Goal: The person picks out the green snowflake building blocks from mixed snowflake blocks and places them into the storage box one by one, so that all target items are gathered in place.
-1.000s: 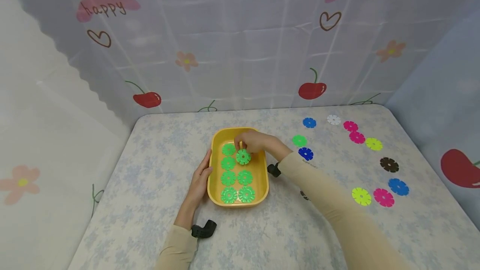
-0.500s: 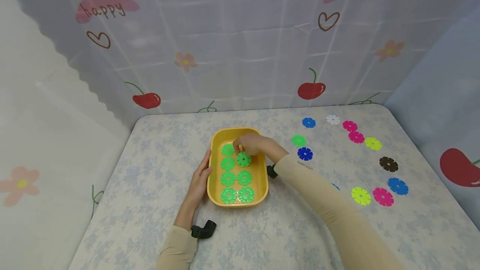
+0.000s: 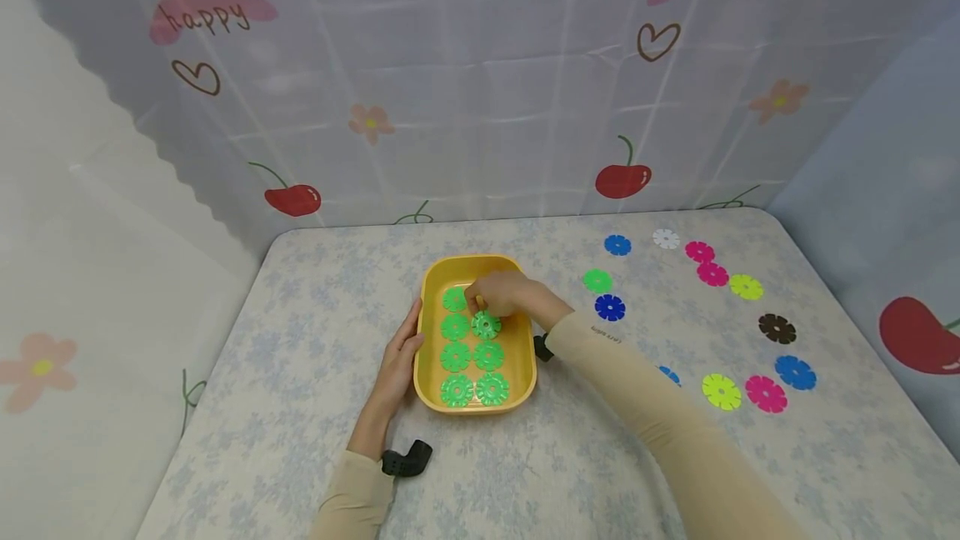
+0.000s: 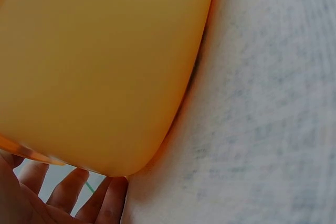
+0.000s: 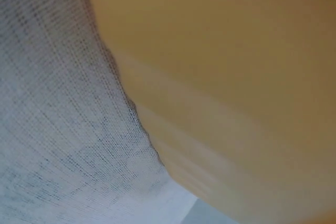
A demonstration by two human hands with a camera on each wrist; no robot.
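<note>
A yellow plastic tray (image 3: 422, 369) stands on the table in the head view, with several green snowflake discs (image 3: 457, 390) laid in two columns. My left hand (image 3: 396, 365) rests against the tray's left side, thumb at the rim; in the left wrist view its fingers (image 4: 68, 190) touch the outer wall. Reaching over the right rim, my right hand (image 3: 501, 292) has curled fingers and pinches the upper edge of a green snowflake disc (image 3: 486, 325) in the right column. Its fingertips are partly hidden. Only the tray's wall (image 5: 220, 77) and cloth show in the right wrist view.
Loose snowflake discs lie on the table's right side: a green one (image 3: 597, 281), a dark blue one (image 3: 610, 307), a brown one (image 3: 777, 328), a white one (image 3: 666, 238), and several pink, yellow and blue ones. Behind the patterned table (image 3: 337, 290) hangs a printed curtain (image 3: 465, 107).
My right hand and the green snowflake disc have moved slightly toward me, closer to the disc below in the right column. The left hand and tray have stayed still.
</note>
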